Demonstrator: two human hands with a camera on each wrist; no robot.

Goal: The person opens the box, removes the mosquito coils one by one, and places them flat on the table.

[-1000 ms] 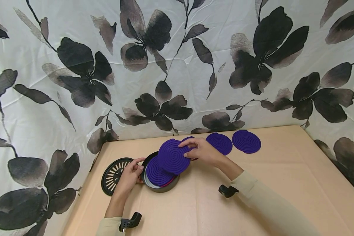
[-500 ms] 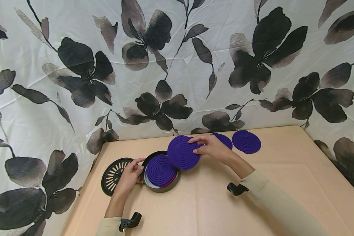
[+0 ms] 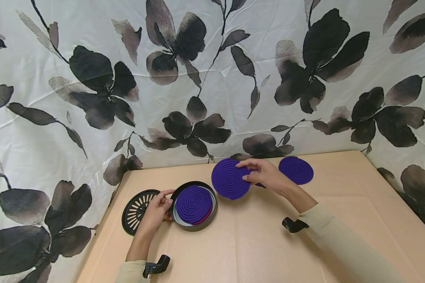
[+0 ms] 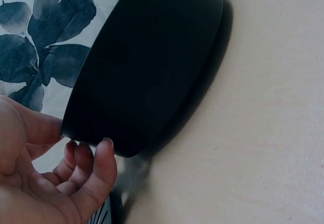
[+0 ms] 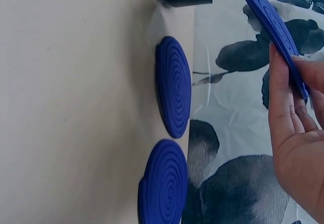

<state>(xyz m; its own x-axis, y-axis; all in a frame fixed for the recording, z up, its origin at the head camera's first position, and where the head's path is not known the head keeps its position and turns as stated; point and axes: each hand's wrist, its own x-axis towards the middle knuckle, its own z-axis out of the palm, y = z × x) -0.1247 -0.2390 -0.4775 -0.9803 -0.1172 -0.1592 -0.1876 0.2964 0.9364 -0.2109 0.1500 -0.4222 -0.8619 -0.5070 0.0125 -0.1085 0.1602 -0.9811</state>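
Observation:
A purple coaster with raised spiral rings hangs from my right hand, pinched at its right edge between thumb and fingers. In the right wrist view this coaster appears nearly edge-on, above the table. My left hand grips the left rim of a round black container, thumb and fingertips on either side of its wall. The left wrist view shows the container's dark outer side. Another purple spiral coaster lies inside, with red and whitish edges showing under it.
A black disc with radial slots lies left of the container, partly behind my left hand. A purple coaster lies at the table's back edge; another is mostly hidden by my right hand in the head view. A floral cloth hangs behind.
My right hand has moved right and slightly back with its coaster, from over the container to beside it, uncovering the coaster inside. My left hand has stayed on the rim.

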